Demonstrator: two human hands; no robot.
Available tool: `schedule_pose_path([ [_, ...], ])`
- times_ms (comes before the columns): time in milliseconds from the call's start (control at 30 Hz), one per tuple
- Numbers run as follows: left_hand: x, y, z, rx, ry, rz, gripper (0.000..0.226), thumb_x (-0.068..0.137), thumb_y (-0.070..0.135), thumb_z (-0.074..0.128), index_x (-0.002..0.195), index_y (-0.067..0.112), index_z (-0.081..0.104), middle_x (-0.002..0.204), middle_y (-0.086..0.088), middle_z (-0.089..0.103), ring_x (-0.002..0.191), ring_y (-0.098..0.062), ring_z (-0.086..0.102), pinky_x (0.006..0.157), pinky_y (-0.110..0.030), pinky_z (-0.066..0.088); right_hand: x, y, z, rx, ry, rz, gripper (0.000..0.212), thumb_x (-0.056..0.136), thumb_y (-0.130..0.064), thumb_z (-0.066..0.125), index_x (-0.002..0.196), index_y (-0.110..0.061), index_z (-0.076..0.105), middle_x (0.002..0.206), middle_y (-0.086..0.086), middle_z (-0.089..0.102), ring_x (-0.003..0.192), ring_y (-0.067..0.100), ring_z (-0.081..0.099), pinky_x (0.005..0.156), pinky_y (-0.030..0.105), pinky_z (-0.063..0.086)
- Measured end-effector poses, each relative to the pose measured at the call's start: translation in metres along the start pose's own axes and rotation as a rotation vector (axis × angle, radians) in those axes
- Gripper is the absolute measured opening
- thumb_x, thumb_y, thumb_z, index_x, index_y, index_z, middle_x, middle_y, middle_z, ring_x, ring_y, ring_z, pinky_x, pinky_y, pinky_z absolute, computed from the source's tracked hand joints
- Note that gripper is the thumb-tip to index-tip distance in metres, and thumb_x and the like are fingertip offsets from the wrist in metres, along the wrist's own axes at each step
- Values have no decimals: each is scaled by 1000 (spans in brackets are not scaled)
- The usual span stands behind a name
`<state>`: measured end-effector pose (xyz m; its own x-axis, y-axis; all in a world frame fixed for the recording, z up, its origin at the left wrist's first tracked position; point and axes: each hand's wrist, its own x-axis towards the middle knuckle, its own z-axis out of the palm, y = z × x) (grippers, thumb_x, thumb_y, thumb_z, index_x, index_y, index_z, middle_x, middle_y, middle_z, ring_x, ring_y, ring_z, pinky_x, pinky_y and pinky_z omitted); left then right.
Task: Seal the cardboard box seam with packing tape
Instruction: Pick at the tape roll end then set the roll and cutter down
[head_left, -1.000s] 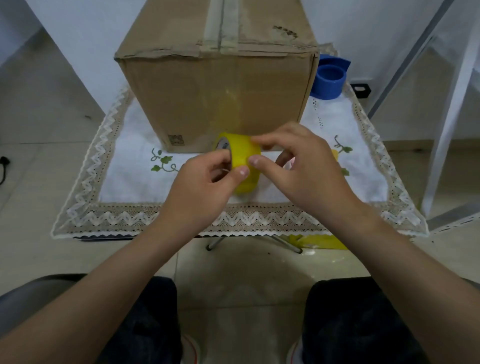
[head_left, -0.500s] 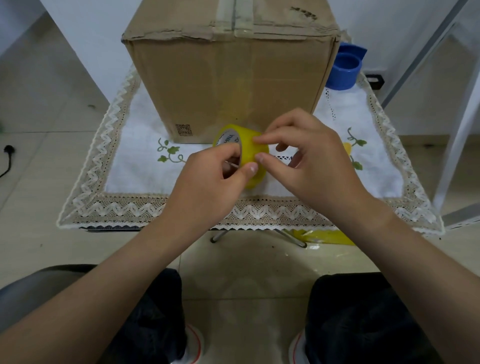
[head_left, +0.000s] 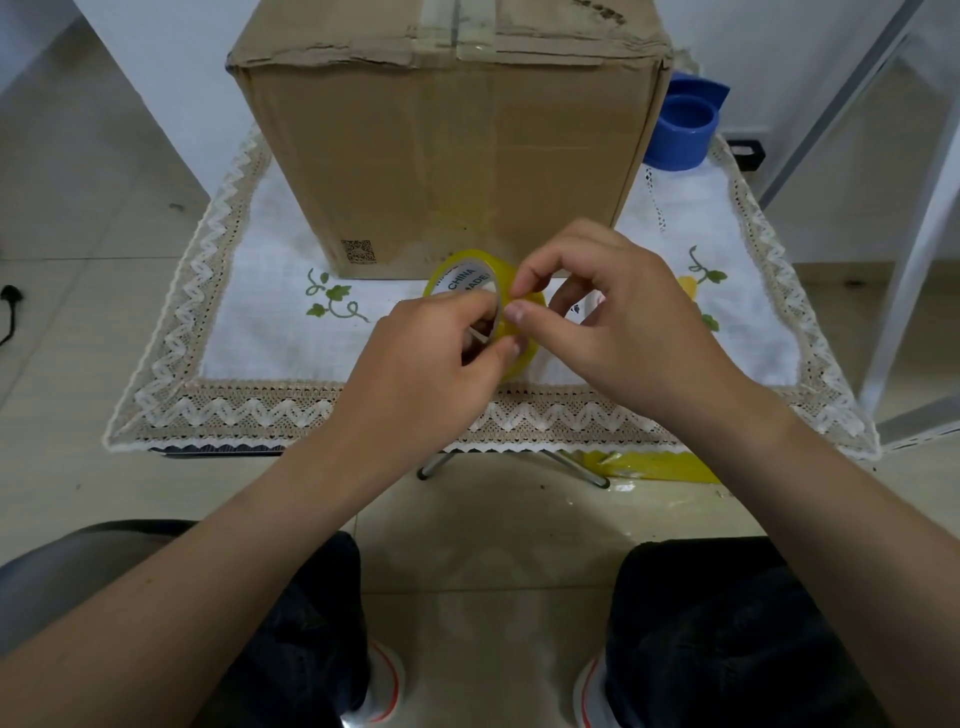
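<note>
A tall brown cardboard box (head_left: 447, 156) stands at the back of a small table, its top seam covered by old tape (head_left: 457, 26). In front of it I hold a roll of yellow packing tape (head_left: 470, 273) above the cloth. My left hand (head_left: 431, 364) grips the roll, fingers through its core and thumb on the outer face. My right hand (head_left: 618, 322) pinches the roll's outer surface with thumb and forefinger. No loose tape strip shows.
A white lace-edged cloth (head_left: 249, 332) covers the table. A blue tape dispenser (head_left: 683, 127) sits behind the box at the right. Yellow tape scraps (head_left: 654, 465) lie on the floor under the table. A white metal frame (head_left: 914, 234) stands at the right. My knees are below.
The view has shifted down and left a little. Both hands stay on the roll, the right fingertips working along its outer face; the roll has turned slightly, showing more of its printed core.
</note>
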<state>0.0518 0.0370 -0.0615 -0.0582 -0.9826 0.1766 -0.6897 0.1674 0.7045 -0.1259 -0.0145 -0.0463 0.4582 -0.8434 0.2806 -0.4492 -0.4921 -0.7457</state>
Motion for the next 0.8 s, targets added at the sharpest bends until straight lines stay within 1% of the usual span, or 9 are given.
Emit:
schedule_pose_path([
  [133, 1, -3, -1, -59, -1, -48, 20, 96, 26, 67, 80, 14, 64, 45, 6, 39, 44, -13, 33, 49, -30, 26, 0, 0, 0, -2, -18, -21, 13, 90, -17, 81, 91, -27, 73, 102, -8, 62, 82, 12, 66, 66, 10, 44],
  [333, 0, -3, 0, -56, -9, -58, 22, 95, 30, 67, 80, 15, 64, 46, 6, 41, 46, -12, 34, 51, -32, 28, 0, 0, -1, -15, -41, -10, 11, 90, -16, 80, 88, -25, 74, 101, -10, 61, 83, 12, 65, 68, 8, 42],
  [500, 2, -6, -2, -42, -11, -42, 22, 94, 34, 65, 79, 18, 63, 47, 4, 41, 46, -13, 35, 50, -29, 27, 0, 2, 1, -45, -43, -18, 13, 91, -18, 79, 86, -27, 72, 101, -10, 60, 83, 13, 65, 67, 10, 42],
  [567, 3, -6, -2, -60, -8, -41, 24, 93, 37, 63, 82, 15, 65, 49, -1, 45, 47, -12, 34, 51, -31, 28, -1, 3, 2, -28, -9, -20, 13, 91, -17, 80, 92, -28, 72, 102, -9, 63, 79, 13, 65, 66, 9, 43],
  [633, 3, -6, -4, -64, -12, -32, 23, 94, 34, 63, 85, 14, 67, 52, -6, 48, 48, -13, 35, 52, -31, 28, 0, 3, 2, -22, 19, -23, 16, 91, -18, 81, 100, -28, 72, 103, -6, 66, 76, 13, 65, 65, 8, 43],
  [667, 3, -6, -4, -60, -14, -26, 22, 95, 33, 64, 84, 14, 67, 52, -5, 48, 48, -13, 35, 52, -31, 28, 0, 4, 3, -31, 21, -36, 17, 91, -18, 81, 101, -28, 72, 103, -5, 66, 76, 13, 64, 65, 8, 43],
  [733, 3, -7, -4, -51, -11, -27, 25, 94, 34, 63, 80, 13, 64, 51, 0, 44, 48, -13, 34, 52, -31, 28, 1, 5, 4, -41, 17, -67, 15, 91, -19, 81, 97, -30, 73, 102, -5, 66, 77, 14, 64, 66, 12, 45],
  [800, 3, -7, -3, -64, -12, -37, 28, 91, 37, 60, 78, 13, 62, 50, -1, 43, 48, -16, 34, 52, -31, 28, 1, 8, 5, -38, 28, -95, 11, 91, -19, 81, 94, -28, 75, 100, -5, 66, 78, 15, 64, 69, 23, 52],
])
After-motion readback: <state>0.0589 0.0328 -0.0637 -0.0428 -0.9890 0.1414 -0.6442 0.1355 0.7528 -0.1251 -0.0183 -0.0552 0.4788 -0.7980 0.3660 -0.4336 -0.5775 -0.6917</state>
